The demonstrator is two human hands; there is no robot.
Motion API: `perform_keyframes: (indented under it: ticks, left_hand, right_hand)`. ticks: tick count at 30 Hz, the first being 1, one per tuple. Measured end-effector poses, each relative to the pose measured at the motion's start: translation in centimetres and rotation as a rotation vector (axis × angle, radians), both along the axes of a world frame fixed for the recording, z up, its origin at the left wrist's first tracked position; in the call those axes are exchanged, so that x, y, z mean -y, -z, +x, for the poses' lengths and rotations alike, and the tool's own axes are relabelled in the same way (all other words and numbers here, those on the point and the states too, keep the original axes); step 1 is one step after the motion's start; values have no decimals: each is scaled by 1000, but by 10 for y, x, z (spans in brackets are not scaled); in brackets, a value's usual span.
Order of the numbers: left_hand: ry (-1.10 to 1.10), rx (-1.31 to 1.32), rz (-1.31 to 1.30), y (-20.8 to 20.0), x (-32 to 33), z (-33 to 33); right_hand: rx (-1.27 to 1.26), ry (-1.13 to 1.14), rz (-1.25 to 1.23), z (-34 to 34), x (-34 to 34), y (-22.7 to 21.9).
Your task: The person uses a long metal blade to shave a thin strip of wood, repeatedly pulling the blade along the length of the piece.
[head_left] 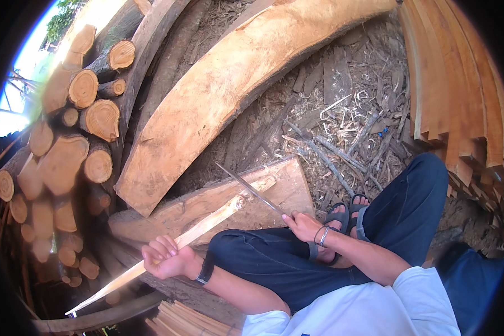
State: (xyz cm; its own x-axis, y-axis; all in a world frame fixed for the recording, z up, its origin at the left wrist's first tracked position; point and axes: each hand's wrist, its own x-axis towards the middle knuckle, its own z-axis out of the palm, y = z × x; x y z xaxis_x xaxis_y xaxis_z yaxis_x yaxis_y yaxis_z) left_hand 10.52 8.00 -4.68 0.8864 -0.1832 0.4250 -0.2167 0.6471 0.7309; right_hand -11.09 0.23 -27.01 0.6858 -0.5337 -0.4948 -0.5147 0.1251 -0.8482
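My left hand (167, 257) is closed around a long, pale peeled wooden stick (210, 224). The stick slants from the lower left up to a rough end that lies over a flat wooden slab (288, 187). In my right hand (306, 227) is a long narrow-bladed knife (249, 189), its handle hidden by my fingers. The blade points up and to the left and crosses the stick near its rough end; whether its edge touches the wood I cannot tell.
A big curved slab (229, 84) lies ahead. Stacked logs (84, 89) stand at left, sawn planks (453, 73) at right. Shavings (341, 106), bark and thin branches (336, 151) litter the ground by my sandalled feet (336, 215). Thin wooden strips (193, 320) lie at the lower edge.
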Motion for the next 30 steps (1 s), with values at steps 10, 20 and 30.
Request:
perform_keyframes:
  ticks: [10, 20, 30]
  left_hand:
    - [-35, -7, 3, -2, 4, -3]
    - [8, 27, -7, 0, 1, -1]
    - [-61, 11, -1, -1, 2, -5]
  right_hand:
    - [-4, -33, -17, 1, 2, -7]
    - [28, -26, -48, 3, 0, -6]
    - [-8, -44, -12, -3, -2, 4]
